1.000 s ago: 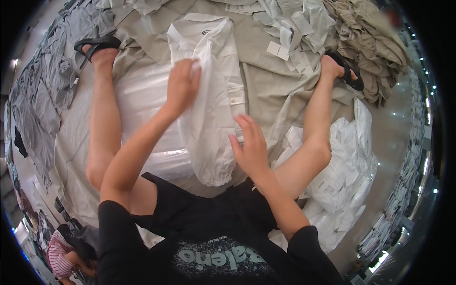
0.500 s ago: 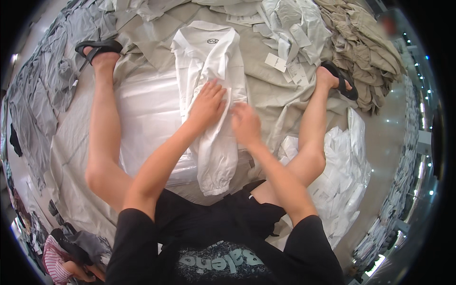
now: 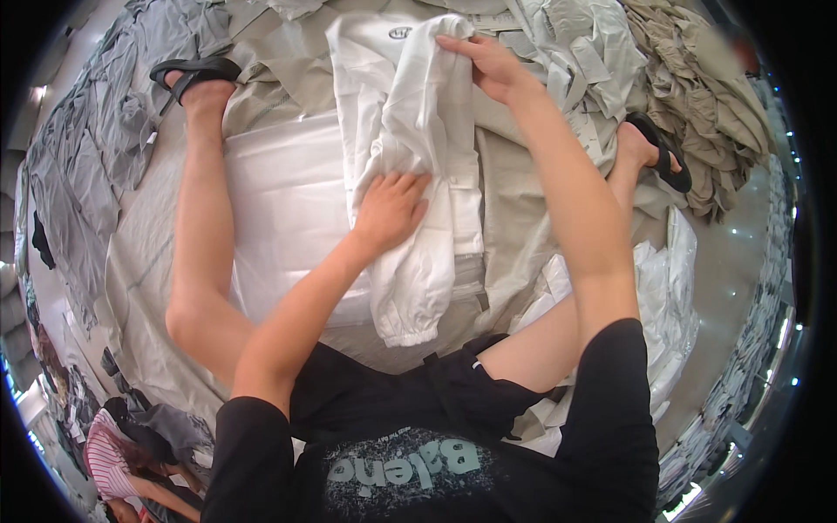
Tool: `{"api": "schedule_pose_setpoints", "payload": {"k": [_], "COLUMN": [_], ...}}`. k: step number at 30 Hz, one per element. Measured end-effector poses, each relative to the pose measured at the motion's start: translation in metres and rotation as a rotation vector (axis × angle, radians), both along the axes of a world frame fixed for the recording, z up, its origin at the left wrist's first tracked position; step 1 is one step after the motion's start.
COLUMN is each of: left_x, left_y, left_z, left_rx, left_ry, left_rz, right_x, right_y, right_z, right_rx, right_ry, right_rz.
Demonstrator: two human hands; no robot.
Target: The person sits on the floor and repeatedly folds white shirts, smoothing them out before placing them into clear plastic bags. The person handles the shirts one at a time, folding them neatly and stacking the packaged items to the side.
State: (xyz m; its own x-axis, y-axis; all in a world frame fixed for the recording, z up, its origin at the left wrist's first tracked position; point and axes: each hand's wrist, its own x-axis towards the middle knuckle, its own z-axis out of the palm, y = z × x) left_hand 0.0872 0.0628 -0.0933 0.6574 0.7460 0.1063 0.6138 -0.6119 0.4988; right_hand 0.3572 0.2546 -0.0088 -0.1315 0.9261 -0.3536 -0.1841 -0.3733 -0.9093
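Observation:
A white long-sleeved top (image 3: 410, 113) lies lengthwise between my outstretched legs, partly folded. Its neck end, with a small dark round print, is at the far side, and a sleeve with a gathered cuff (image 3: 408, 322) points toward me. My left hand (image 3: 392, 209) rests on the middle of the cloth, fingers spread. At the far right corner, my right hand (image 3: 490, 63) pinches the garment's edge between thumb and fingers. Beneath and to the left lies a stack of clear plastic bags (image 3: 283, 200); the top covers its right part.
Beige cloth (image 3: 514, 218) spreads under everything. Grey garments (image 3: 109, 122) are heaped at left, tan ones (image 3: 697, 87) at far right. White garments and tags (image 3: 567, 52) lie beyond my right hand; plastic-wrapped white pieces (image 3: 667, 296) sit by my right leg. Another person in stripes (image 3: 109, 453) is at lower left.
My right hand has moved from beside the middle of the top to its far right corner and taken hold there. My left hand has slid slightly toward me on the cloth.

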Motion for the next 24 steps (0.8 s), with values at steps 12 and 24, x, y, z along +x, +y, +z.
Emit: {"api": "schedule_pose_setpoints", "payload": {"k": [12, 24], "left_x": [-0.074, -0.163], "left_y": [0.047, -0.03], "left_z": [-0.004, 0.05], "left_rx": [-0.431, -1.557], "left_ry": [-0.203, -1.285], "left_rz": [-0.1, 0.833], "right_x": [0.011, -0.038], "right_y": [-0.278, -0.271], "right_z": [0.03, -0.041], "right_rx": [0.717, 0.201], "right_ry": [-0.706, -0.681], "right_rz": [0.594, -0.083]}}
